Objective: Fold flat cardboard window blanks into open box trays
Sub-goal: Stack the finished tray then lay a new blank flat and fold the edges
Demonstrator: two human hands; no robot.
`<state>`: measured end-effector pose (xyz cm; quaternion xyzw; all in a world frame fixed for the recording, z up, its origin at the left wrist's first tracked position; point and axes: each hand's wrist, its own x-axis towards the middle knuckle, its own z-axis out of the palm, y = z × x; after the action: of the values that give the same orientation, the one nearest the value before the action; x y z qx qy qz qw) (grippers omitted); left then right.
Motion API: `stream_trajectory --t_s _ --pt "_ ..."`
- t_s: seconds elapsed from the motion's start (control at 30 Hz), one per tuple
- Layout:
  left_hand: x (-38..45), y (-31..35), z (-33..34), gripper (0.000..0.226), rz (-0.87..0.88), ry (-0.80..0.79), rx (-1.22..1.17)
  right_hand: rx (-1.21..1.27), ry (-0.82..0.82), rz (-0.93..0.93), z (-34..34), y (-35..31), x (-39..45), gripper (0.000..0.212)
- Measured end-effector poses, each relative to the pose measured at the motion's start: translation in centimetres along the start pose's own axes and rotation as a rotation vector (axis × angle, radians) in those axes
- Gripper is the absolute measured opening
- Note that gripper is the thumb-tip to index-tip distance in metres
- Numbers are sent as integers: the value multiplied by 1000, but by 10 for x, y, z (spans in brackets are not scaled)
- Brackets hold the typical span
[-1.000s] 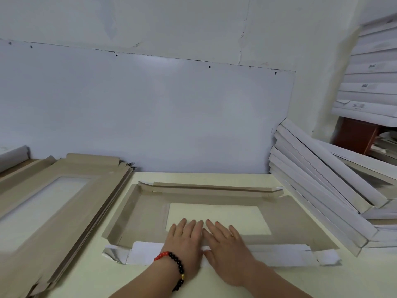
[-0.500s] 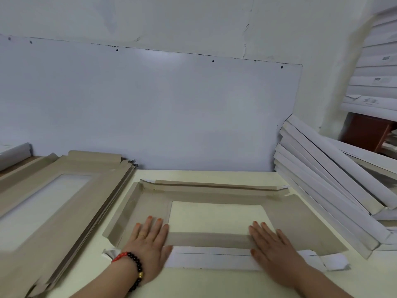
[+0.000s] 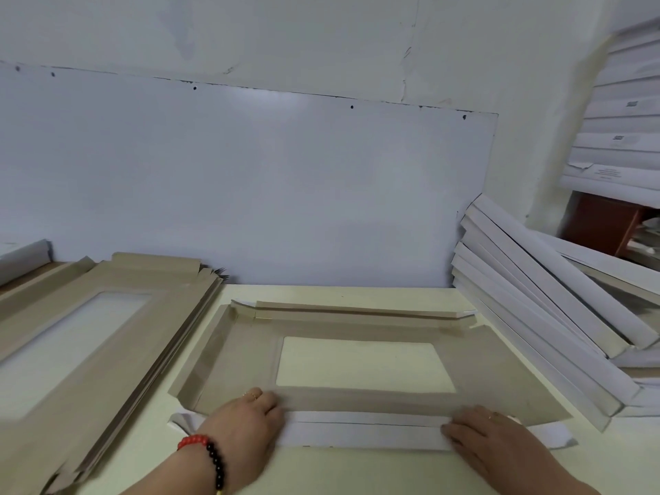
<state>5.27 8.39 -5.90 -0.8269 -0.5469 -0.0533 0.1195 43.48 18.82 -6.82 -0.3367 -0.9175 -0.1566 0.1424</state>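
Observation:
A brown cardboard window blank [image 3: 500, 373] lies flat on the cream table [image 3: 357, 473], its rectangular window opening in the middle. Its far flap [image 3: 357, 312] is folded over, and its left side flap [image 3: 207, 359] stands partly raised. The near flap [image 3: 364, 430] shows its white side and is doubled along a crease. My left hand [image 3: 246, 423], with a bead bracelet on the wrist, grips that flap at its left end with curled fingers. My right hand [image 3: 493, 434] grips its right end the same way.
A stack of flat brown blanks [image 3: 89, 334] fills the table's left side. Folded white trays [image 3: 535, 309] lean in a pile on the right, and more are stacked at the upper right [image 3: 621, 137]. A pale wall panel [image 3: 250, 191] closes the back.
Both hands slid apart from the middle of the near flap to its two ends. Their flat fingers have curled round the flap edge, and the flap's white strip now shows along its whole length.

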Motion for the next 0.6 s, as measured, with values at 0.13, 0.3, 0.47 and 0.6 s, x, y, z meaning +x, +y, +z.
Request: stream_trajectory --t_s 0.13,0.3,0.47,0.6 --pt "-3 -1 -1 38 5 9 8 -19 38 -63 -7 -9 6 57" --pt "14 10 -13 13 32 -54 100 -103 3 -116 -18 -29 25 10" --pt "36 8 -5 37 -265 -260 -50 16 -166 132 -16 -32 45 27" --pt "54 20 6 33 -287 -210 -28 60 -243 208 8 -51 67 43"
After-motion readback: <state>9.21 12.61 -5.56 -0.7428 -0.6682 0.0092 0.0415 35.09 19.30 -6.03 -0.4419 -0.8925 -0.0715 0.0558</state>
